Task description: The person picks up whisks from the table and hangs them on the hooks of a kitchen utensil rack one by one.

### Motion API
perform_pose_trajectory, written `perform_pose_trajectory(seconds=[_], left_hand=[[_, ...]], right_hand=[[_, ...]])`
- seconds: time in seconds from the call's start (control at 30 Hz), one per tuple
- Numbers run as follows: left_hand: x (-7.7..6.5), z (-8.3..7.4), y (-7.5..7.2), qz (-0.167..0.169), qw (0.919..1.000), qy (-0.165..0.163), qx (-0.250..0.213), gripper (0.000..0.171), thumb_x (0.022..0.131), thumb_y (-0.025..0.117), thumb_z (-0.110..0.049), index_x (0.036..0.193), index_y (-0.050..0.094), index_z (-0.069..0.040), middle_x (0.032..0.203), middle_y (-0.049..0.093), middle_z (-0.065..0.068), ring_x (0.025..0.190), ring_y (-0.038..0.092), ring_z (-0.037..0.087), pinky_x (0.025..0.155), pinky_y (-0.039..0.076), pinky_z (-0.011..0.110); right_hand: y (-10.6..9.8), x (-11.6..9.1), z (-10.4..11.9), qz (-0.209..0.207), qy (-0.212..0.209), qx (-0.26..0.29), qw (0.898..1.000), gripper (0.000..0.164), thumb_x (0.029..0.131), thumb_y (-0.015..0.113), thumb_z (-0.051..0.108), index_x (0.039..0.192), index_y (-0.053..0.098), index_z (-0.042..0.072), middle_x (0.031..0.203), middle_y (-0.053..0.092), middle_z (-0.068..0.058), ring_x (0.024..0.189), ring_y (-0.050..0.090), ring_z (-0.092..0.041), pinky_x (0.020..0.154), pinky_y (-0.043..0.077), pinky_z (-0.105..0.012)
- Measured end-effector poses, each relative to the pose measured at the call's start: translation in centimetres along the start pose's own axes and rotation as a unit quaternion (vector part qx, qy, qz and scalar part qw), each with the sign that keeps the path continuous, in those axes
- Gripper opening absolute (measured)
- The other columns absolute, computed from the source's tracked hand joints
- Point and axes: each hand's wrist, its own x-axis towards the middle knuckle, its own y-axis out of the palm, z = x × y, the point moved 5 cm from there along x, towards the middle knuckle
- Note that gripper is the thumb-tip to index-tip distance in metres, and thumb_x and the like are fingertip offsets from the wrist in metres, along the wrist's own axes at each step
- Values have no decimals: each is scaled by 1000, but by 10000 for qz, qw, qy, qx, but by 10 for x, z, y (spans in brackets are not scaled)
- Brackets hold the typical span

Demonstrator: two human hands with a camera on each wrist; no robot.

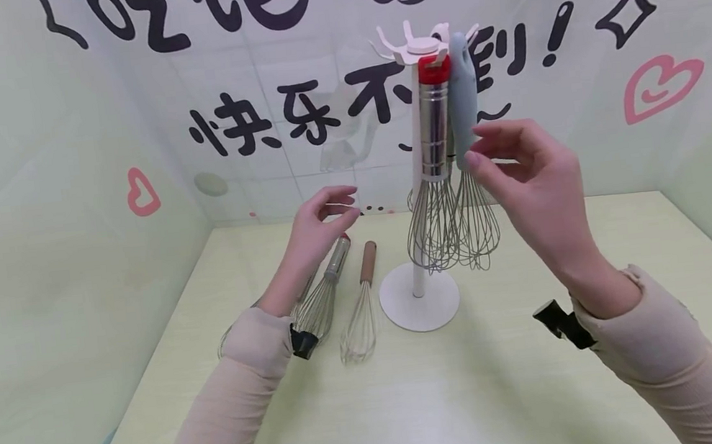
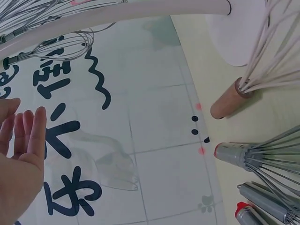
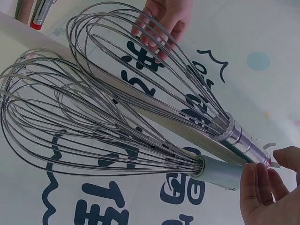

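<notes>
Rack work: whisks on a white stand (image 1: 410, 314), which stood upright on the tabletop (image 1: 480, 411). I judged the step to be settling the blue-handled whisk (image 1: 463, 95), though whether going up or coming off I could not tell. It hung at the rack's right side, wires down, beside a red-topped whisk (image 1: 434, 123). More wires showed behind the pair.

My right hand (image 1: 535, 167) was at the blue handle's lower end, fingers loose and fairly straight, not wrapped round it; whether the tips touched, I could not tell. My left hand (image 1: 319, 222) was up left of the stand, fingers relaxed, holding nothing.

On the tabletop, left of the base: a brown-handled whisk (image 1: 368, 263), a silver-handled whisk (image 1: 337, 259) beside it, others past that.

Next move, by my reckoning: check the hook's seating, draw the right fingers clear without snagging wires, then turn to the brown handle.
</notes>
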Motion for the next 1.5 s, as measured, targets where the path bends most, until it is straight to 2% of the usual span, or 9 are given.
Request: perform_pose_trajectory(seconds=[0.13,0.2,0.43,0.6,0.8,0.97,1.07,1.27,1.5], left_hand=[[-3,10,-8,-41,9998,-74,158,35,91,63,-12,125,59,-6,118,62,15,106,61,23,88,53,25],[-4,15,-11,-48,9997,-114,229,35,92,62,-12,126,59,-7,119,61,15,107,60,23,92,52,29],[-9,31,-21,-10,9984,-356,444,35,92,62,-11,127,58,-6,118,61,16,110,60,28,88,50,30],[-15,44,-31,-33,9961,-615,635,37,93,61,-14,129,57,-9,121,60,14,113,59,27,86,53,29],[-20,54,-41,-16,9946,-592,849,37,93,60,-13,129,56,-6,122,60,18,112,59,30,83,52,23],[-23,65,-50,-22,9922,-607,1086,37,93,59,-12,129,56,-5,121,61,19,111,61,32,79,51,18],[-25,71,-56,-50,9906,-693,1176,37,93,59,-12,129,56,-5,121,61,19,111,61,32,83,54,24],[-29,77,-64,-97,9879,-856,1293,37,94,57,-13,130,54,-5,124,59,21,114,58,35,94,53,45],[-32,85,-69,-271,9836,-922,1525,37,94,56,-13,130,55,-5,122,60,19,115,57,35,93,53,44]], right_hand=[[-5,2,2,-268,-180,145,9994,24,87,64,-1,111,64,-2,94,66,13,86,65,-4,80,55,-13],[-7,3,2,-372,-278,189,9987,23,87,64,0,110,65,-1,93,66,12,86,64,-4,81,54,-13],[-12,10,3,-621,-593,283,9959,20,89,62,5,109,65,4,99,66,7,94,63,-12,84,53,-17],[-14,19,4,-812,-708,330,9936,23,88,63,5,111,65,2,101,65,8,97,63,-14,86,52,-18],[-16,31,6,-944,-782,281,9921,31,88,63,7,117,61,-3,103,63,12,101,61,-12,90,52,-19],[-13,41,8,-942,-868,512,9904,33,88,62,7,119,60,-4,105,62,9,104,61,-13,95,51,-21],[-10,46,10,-915,-943,635,9893,34,87,63,6,119,59,-6,105,62,8,103,60,-14,96,51,-21],[-1,56,15,-830,-1041,846,9875,37,86,64,4,120,57,-7,106,60,3,104,58,-15,99,50,-24],[12,63,19,-794,-795,811,9904,44,86,67,5,125,53,-8,108,55,4,105,56,-13,103,47,-24]])
